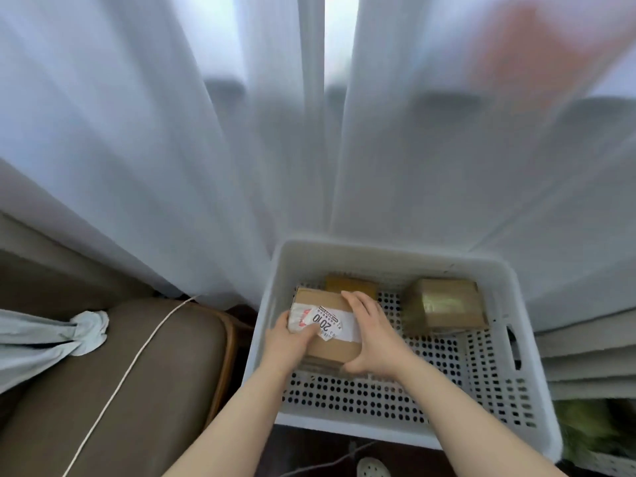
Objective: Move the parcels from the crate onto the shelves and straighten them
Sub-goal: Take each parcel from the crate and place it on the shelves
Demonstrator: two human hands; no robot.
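left hand [290, 342] grasps box [327, 325] | right hand [373, 335] grasps same box | box in crate [495, 342]

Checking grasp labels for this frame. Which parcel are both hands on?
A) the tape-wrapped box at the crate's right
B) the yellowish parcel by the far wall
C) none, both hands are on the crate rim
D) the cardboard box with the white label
D: the left hand and right hand grip opposite sides of the labelled cardboard box inside the crate; the tape-wrapped box sits untouched at the right.
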